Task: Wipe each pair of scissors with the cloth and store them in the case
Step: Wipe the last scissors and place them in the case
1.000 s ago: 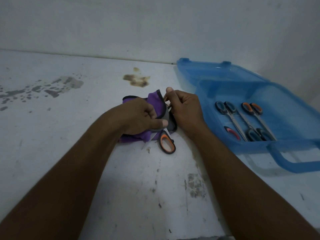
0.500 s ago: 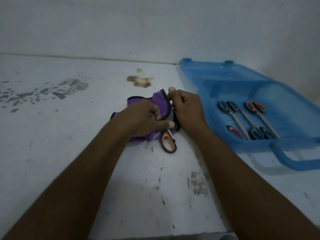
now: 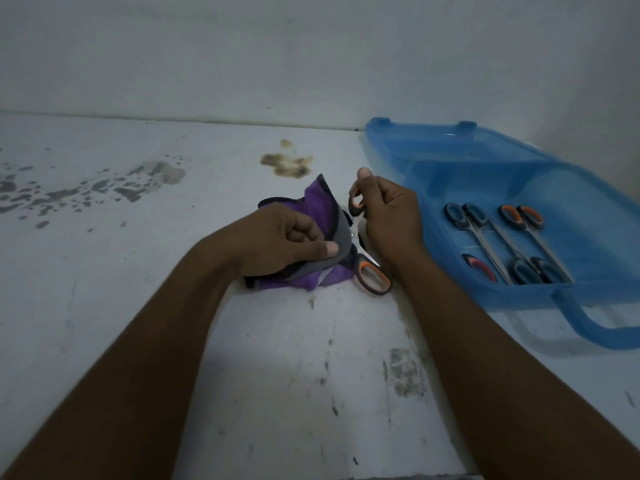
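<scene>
Head view: I am pinching the purple cloth (image 3: 320, 202) in my left hand (image 3: 287, 240), thumb pressing its grey hem over the blades. My right hand (image 3: 388, 216) is curling round the upper orange loop of the scissors (image 3: 373, 278), which are lying splayed open between my hands, lower loop on the table (image 3: 277, 375), just left of the blue case (image 3: 588, 188). I am judging them stiff, light and slick along the bare steel, so I am taking them by the rubbery loops only, while the cloth is handling soft and limp; other pairs (image 3: 498, 244) are already lying in the case.

Orange-handled scissors (image 3: 369, 268) spread open, blades in purple cloth (image 3: 320, 211)
</scene>
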